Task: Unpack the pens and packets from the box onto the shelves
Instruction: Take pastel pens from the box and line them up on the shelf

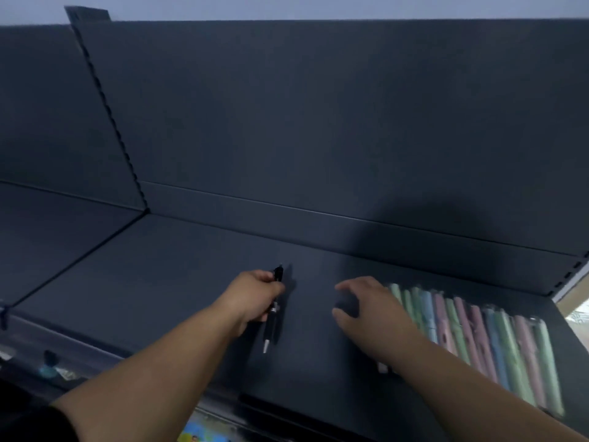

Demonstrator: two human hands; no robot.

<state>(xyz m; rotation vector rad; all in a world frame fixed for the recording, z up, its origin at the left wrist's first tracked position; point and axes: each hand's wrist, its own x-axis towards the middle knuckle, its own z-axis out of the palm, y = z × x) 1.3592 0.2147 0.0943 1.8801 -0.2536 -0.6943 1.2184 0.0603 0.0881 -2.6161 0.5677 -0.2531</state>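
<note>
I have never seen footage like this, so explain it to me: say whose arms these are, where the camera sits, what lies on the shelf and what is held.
There is no machine here: a person works with two bare hands. The single picture comes from a camera worn on the person's head, looking forward and down, so both arms reach in from the bottom. In front is a dark shelf with a dark back panel. The left hand grips a black pen. The right hand is open, fingers spread, holding nothing, beside a row of pastel pens lying side by side on the shelf. Whether it touches them is unclear.
</note>
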